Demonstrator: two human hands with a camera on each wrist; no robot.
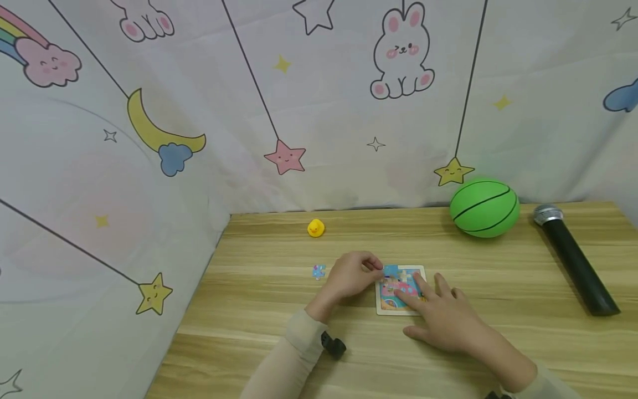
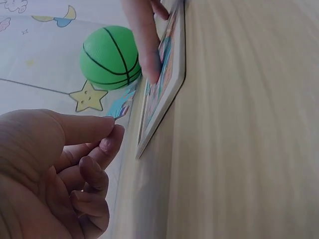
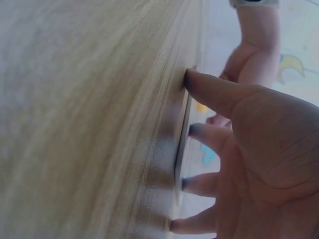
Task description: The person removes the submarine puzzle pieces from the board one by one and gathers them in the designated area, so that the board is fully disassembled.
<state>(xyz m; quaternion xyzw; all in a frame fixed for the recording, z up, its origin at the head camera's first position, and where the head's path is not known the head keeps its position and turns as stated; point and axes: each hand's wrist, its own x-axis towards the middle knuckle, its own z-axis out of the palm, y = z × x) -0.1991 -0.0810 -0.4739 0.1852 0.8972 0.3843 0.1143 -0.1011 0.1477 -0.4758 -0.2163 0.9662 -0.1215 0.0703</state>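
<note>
A small square jigsaw puzzle (image 1: 392,304) with a pale frame lies on the wooden table, most of its colourful picture filled in. Between thumb and forefinger my left hand (image 1: 351,274) pinches a blue jigsaw piece (image 2: 120,105), held over the puzzle's upper left corner. The piece shows tilted up in the left wrist view. My right hand (image 1: 445,318) is spread over the puzzle's right side, index and middle fingertips on the picture, thumb at the table below the frame. Left of my left hand lies a loose blue jigsaw piece (image 1: 319,271).
A yellow rubber duck (image 1: 315,228) sits toward the back. The green ball (image 1: 484,208) rests at the back right, beside a black microphone (image 1: 573,260). Behind the table hangs a pale printed cloth (image 1: 339,111).
</note>
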